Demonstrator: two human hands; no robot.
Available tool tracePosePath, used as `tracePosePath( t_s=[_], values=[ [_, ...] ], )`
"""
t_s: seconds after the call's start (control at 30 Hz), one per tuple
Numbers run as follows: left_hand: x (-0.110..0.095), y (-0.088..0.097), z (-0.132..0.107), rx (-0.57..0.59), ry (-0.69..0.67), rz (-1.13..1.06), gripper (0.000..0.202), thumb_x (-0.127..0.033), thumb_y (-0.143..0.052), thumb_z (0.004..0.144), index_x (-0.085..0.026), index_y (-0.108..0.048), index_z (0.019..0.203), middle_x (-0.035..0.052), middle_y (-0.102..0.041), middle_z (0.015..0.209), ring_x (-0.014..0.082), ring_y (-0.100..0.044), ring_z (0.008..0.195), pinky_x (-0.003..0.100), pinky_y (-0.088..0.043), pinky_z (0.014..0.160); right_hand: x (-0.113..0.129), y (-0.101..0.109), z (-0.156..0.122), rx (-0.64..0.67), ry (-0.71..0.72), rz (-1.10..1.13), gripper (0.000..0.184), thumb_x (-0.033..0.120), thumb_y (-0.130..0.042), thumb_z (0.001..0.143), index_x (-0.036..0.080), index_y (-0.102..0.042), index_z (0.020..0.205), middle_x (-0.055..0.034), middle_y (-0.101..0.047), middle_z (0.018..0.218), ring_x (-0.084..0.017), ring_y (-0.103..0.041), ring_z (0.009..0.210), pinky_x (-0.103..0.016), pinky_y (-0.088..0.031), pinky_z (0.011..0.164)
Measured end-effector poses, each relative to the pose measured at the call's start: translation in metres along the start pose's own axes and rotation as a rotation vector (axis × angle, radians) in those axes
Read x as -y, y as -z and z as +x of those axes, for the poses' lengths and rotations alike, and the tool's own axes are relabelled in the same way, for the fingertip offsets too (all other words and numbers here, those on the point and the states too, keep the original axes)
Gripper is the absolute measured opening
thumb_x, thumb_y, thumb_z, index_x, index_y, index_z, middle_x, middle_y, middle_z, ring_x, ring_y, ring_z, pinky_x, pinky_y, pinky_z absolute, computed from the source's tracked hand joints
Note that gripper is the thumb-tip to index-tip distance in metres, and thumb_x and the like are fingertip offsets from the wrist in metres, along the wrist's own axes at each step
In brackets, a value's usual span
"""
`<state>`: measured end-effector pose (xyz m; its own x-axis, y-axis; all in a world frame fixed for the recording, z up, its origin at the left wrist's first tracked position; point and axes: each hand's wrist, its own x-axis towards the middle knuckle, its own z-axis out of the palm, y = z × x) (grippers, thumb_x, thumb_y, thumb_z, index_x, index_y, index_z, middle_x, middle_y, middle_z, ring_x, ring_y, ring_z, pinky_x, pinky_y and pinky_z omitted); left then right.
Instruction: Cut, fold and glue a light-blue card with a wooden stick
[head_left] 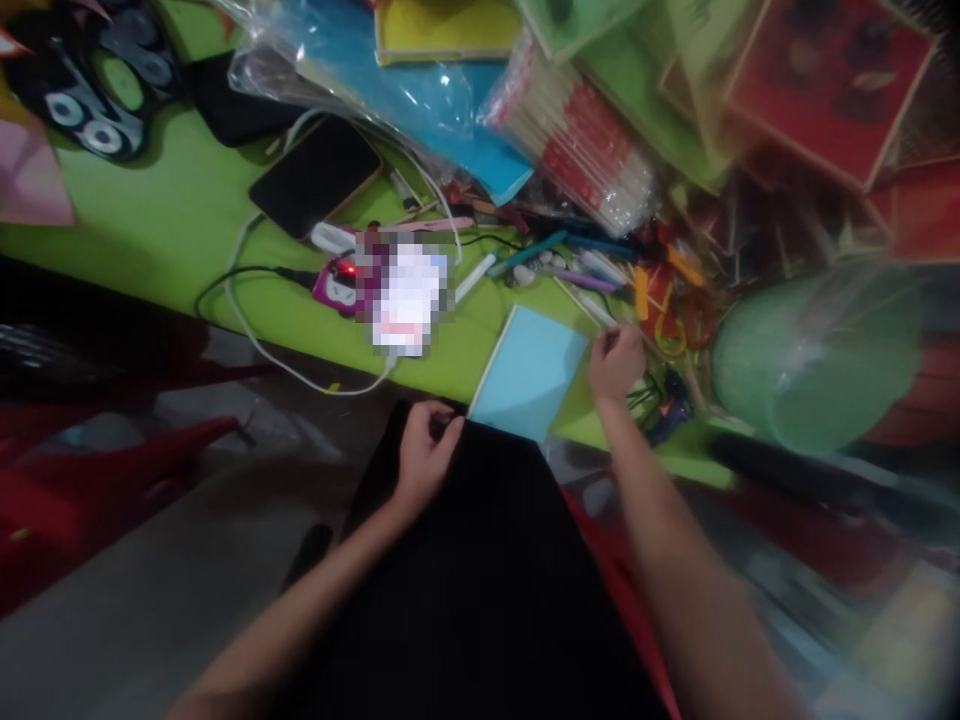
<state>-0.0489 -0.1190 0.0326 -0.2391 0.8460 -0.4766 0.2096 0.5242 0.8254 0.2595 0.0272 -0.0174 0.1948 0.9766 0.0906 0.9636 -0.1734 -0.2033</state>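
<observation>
A light blue rectangular sheet [531,365] lies at the green table's near edge, with a thin pale stick [491,363] along its left side. My left hand [429,452] is at the sheet's lower left corner, fingers curled and thumb by the stick's lower end. Whatever is between those fingers is hidden. Just right of the sheet, my right hand [619,365] is closed around a thin wooden stick [579,303] that points up and left. Beyond that hand lie pens and a blue glue gun [671,408].
A lit phone [409,300] on a cable rests by a purple power strip [337,290]. A dark phone [315,178] lies behind. At the back are a bagged bundle of sticks [574,140] and coloured framed sheets. A green translucent bin [817,355] stands right.
</observation>
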Motion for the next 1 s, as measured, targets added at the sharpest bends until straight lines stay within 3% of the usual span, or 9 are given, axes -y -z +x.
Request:
tracePosePath(
  t_s=[0.13,0.3,0.4,0.6,0.73,1.0],
  values=[
    [0.017,-0.003,-0.003,0.148,0.313,-0.254,0.040,-0.055,-0.067,0.088,-0.019,-0.068,0.104,0.0049,-0.071,0.100,0.0201,-0.067,0.095,0.033,-0.051,0.089,-0.001,-0.001,0.000,-0.016,0.009,-0.004,0.020,0.040,-0.044,0.099,0.022,-0.053,0.099,-0.0125,-0.065,0.099,-0.029,-0.064,0.096,-0.043,-0.049,0.088],
    [0.008,-0.019,0.009,0.273,0.426,-0.416,0.045,-0.063,-0.070,0.083,-0.018,-0.068,0.083,0.0021,-0.069,0.078,0.0175,-0.065,0.078,0.030,-0.050,0.081,0.000,0.001,0.000,-0.025,0.022,-0.023,0.020,0.040,-0.043,0.099,0.022,-0.053,0.098,-0.0125,-0.066,0.098,-0.029,-0.065,0.097,-0.043,-0.050,0.088],
    [-0.002,-0.025,0.009,0.286,0.385,-0.419,0.043,-0.061,-0.073,0.081,-0.019,-0.067,0.083,0.0000,-0.067,0.075,0.0164,-0.064,0.074,0.029,-0.050,0.077,0.002,0.002,0.000,-0.030,0.031,-0.029,0.019,0.040,-0.044,0.099,0.023,-0.053,0.098,-0.0113,-0.065,0.097,-0.028,-0.065,0.096,-0.041,-0.050,0.087],
    [-0.025,-0.035,0.042,0.271,0.206,-0.350,0.040,-0.052,-0.066,0.090,-0.019,-0.070,0.112,0.0068,-0.075,0.114,0.0213,-0.068,0.102,0.033,-0.052,0.090,0.000,0.001,0.001,-0.030,0.022,-0.049,0.020,0.039,-0.043,0.099,0.022,-0.053,0.098,-0.0107,-0.065,0.094,-0.027,-0.063,0.090,-0.039,-0.049,0.084],
    [-0.040,-0.035,0.070,0.258,0.093,-0.258,0.035,-0.045,-0.058,0.093,-0.019,-0.072,0.111,0.0064,-0.076,0.106,0.0205,-0.068,0.096,0.033,-0.052,0.087,-0.001,0.000,0.001,-0.013,0.024,-0.045,0.021,0.040,-0.043,0.099,0.022,-0.053,0.098,-0.0115,-0.066,0.094,-0.028,-0.064,0.091,-0.040,-0.049,0.084],
    [-0.039,-0.005,0.094,0.337,-0.009,-0.114,0.035,-0.049,-0.060,0.091,-0.023,-0.076,0.107,0.0047,-0.077,0.099,0.0217,-0.068,0.091,0.032,-0.054,0.084,0.001,0.004,0.001,-0.015,-0.018,0.102,0.028,0.046,-0.042,0.099,0.021,-0.055,0.100,-0.0107,-0.066,0.094,-0.026,-0.064,0.087,-0.039,-0.050,0.084]
  ],
)
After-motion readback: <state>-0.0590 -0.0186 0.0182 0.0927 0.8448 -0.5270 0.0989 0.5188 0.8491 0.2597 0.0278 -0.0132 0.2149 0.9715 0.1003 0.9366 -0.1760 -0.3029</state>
